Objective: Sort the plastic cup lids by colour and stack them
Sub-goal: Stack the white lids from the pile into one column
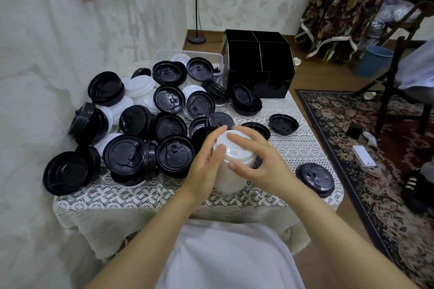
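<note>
A tall stack of white lids (231,172) stands on the lace-covered table (293,148) right in front of me. My left hand (206,159) grips its left side with the thumb up the stack and the fingers over the top rim. My right hand (253,157) holds the right side, fingers curled over the top lid. To the left and behind lies a heap of black lids (131,155) mixed with white lids (141,88). Single black lids lie at the right (283,123) and near the table's front right corner (315,179).
A black compartment organiser (258,65) stands at the table's far right, with a clear plastic bin (211,56) beside it. A wall runs along the left. On the right are a patterned rug (352,148), a wooden chair (399,82), a blue bucket (373,61) and another person's foot (418,185).
</note>
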`<state>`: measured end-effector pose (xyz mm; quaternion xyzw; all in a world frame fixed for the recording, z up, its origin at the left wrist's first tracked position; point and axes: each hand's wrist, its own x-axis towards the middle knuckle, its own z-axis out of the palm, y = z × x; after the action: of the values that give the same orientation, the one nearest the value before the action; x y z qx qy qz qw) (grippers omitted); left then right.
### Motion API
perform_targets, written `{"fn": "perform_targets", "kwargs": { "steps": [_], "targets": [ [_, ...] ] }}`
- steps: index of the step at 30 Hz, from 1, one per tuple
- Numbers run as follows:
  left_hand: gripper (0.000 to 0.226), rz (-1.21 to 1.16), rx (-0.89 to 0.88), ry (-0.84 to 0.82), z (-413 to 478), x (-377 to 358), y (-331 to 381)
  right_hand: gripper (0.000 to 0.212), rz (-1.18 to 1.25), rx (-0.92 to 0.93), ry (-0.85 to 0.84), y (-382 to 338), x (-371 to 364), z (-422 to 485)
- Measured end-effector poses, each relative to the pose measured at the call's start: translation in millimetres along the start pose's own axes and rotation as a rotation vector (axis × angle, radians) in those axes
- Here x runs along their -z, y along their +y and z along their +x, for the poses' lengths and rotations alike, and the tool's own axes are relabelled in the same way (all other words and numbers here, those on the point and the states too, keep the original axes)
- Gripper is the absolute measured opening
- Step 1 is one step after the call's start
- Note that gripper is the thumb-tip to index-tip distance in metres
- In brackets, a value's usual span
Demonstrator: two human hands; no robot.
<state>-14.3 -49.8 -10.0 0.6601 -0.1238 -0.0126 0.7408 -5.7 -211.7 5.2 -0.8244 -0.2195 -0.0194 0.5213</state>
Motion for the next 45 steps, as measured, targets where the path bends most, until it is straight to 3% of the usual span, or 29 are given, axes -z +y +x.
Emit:
{"fn": "perform_targets", "kwargs": {
  "steps": [9,20,28,32,34,37,41,45],
  "targets": [
    [0.042,0.077,-0.116,0.087,4,-8,-14,0.052,0.032,0.063,0.161,8,-16,-2],
    [0.042,0.062,-0.131,0.105,6,-9,-21,0.050,0.061,0.085,0.194,20,-21,-3],
    [0.049,0.093,-0.076,0.059,-1,-8,-15,0.050,0.091,0.037,0.145,14,-20,-6],
    [0.056,0.026,0.050,-0.015,-6,3,-7,0.050,0.066,0.003,0.109,8,-15,-5],
    [0.070,0.009,0.115,-0.049,-14,12,-8,0.050,0.068,-0.025,0.080,6,-11,-5],
    [0.105,0.244,0.176,-0.134,-26,19,-14,0.055,0.050,-0.035,0.047,4,-7,-5],
    [0.112,0.659,0.108,-0.074,-27,11,-19,0.069,0.011,-0.047,0.022,1,-7,-5],
    [0.114,0.685,0.084,0.012,-23,8,-24,0.072,0.009,-0.049,0.066,0,-11,-6]
  ]
}}
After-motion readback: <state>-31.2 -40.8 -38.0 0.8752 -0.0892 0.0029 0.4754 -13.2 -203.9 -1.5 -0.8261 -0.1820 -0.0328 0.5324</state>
